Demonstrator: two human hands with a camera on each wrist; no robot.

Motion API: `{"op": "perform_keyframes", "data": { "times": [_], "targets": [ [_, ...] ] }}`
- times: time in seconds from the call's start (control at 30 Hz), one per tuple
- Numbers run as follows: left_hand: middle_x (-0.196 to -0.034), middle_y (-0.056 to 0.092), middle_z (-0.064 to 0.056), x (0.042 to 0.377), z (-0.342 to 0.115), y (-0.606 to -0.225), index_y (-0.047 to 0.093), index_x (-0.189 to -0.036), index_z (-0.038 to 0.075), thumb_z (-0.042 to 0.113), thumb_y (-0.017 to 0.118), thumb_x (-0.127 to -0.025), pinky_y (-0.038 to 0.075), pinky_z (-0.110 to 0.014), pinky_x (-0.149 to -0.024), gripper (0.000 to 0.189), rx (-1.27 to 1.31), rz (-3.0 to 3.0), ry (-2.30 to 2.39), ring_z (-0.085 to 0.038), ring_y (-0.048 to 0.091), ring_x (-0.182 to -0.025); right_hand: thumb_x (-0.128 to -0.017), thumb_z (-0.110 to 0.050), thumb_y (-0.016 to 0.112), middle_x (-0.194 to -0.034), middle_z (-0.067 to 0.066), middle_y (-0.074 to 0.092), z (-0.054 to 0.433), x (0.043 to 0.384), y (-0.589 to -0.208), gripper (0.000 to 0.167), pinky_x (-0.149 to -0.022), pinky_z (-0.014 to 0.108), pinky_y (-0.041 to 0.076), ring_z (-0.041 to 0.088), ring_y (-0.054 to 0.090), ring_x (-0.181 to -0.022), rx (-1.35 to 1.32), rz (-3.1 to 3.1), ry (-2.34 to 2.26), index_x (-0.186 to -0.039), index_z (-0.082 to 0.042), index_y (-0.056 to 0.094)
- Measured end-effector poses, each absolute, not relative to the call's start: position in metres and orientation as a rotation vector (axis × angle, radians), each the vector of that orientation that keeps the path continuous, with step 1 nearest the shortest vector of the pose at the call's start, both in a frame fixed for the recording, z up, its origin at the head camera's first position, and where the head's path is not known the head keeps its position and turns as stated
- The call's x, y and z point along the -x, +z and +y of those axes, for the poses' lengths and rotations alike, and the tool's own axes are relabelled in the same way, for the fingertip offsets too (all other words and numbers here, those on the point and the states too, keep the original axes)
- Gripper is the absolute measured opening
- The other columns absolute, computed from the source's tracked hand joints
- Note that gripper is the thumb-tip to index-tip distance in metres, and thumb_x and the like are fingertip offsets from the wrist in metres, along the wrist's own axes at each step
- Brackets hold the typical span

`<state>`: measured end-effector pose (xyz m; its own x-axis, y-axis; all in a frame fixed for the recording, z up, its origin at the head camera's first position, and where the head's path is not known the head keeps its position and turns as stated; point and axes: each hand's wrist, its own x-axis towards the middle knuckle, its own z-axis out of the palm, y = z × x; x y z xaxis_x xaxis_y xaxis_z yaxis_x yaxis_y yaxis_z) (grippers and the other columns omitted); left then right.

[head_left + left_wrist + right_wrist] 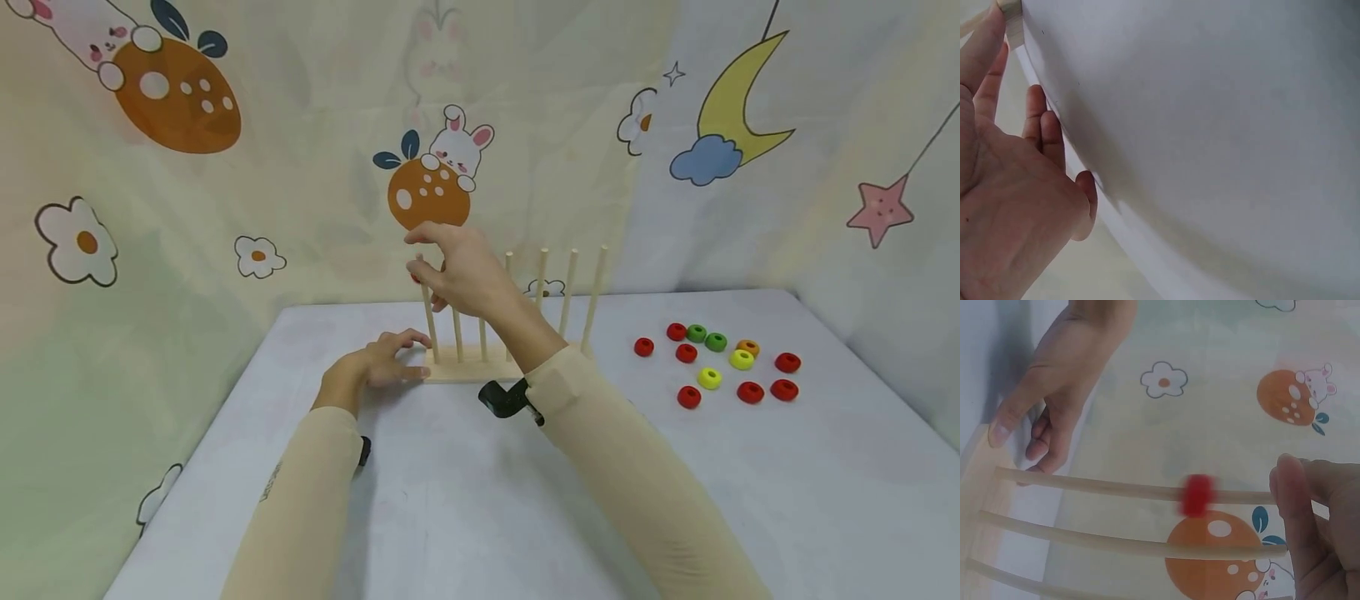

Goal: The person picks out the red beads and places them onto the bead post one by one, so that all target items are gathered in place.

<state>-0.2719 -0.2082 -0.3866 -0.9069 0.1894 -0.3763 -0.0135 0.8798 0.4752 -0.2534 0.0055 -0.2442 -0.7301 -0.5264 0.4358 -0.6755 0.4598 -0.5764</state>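
Eyeing a red bead [1197, 495] partway down the upright end peg [1097, 484], just under an empty right grip [468, 271]; left hand [377, 360] kinda pinches the rack [483, 370] near the tabletop's [450, 500] far edge.

Over my feed, the base [468, 373] and pegs [569, 292] look like pale wood, smooth and matt. The beads [751, 397] show a smooth, slightly glossy finish; I can't tell plastic from painted wood. I see a smooth, matt surface [450, 508], a creased backdrop [315, 167] of printed cloth, matt cloth sleeves [630, 475] and a plastic-looking wrist mount [506, 400].
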Motion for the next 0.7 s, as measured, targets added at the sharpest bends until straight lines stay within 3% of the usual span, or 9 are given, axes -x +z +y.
{"op": "perform_keyframes", "data": {
  "times": [0.07,0.33,0.5,0.7],
  "targets": [
    [-0.16,0.032,-0.009,0.271,-0.209,-0.387,0.045,-0.143,0.044,0.058,0.07,-0.091,0.031,-0.075,-0.107,0.059,-0.151,2.636,0.681,-0.046,0.029,-0.146,-0.101,-0.019,0.067,-0.126,0.006,0.066,0.006,0.251,-0.244,0.035,-0.06,0.023,0.056,0.006,0.066,-0.053,-1.051,-2.51,1.119,-0.134,-0.012,0.062],
    [-0.159,0.033,-0.004,0.279,-0.216,-0.396,0.045,-0.136,0.053,0.056,0.073,-0.09,0.031,-0.073,-0.109,0.054,-0.081,2.63,0.659,-0.042,0.029,-0.147,-0.101,-0.019,0.066,-0.134,0.008,0.06,0.008,0.243,-0.244,0.034,-0.059,0.023,0.055,0.009,0.067,-0.057,-1.113,-2.474,1.111,-0.134,-0.011,0.062],
    [-0.158,0.034,-0.005,0.28,-0.213,-0.396,0.045,-0.138,0.052,0.058,0.072,-0.089,0.031,-0.072,-0.109,0.056,-0.109,2.628,0.651,-0.042,0.031,-0.147,-0.1,-0.018,0.068,-0.127,0.005,0.063,0.015,0.237,-0.246,0.033,-0.059,0.023,0.055,0.013,0.067,-0.057,-1.123,-2.425,1.142,-0.132,-0.009,0.063],
    [-0.158,0.034,-0.007,0.274,-0.209,-0.39,0.045,-0.141,0.048,0.056,0.072,-0.091,0.032,-0.073,-0.108,0.058,-0.12,2.644,0.642,-0.043,0.032,-0.146,-0.1,-0.017,0.068,-0.118,0.005,0.066,0.02,0.23,-0.248,0.029,-0.06,0.022,0.054,0.006,0.062,-0.053,-1.179,-2.369,1.108,-0.128,-0.009,0.065]
  ]
}}
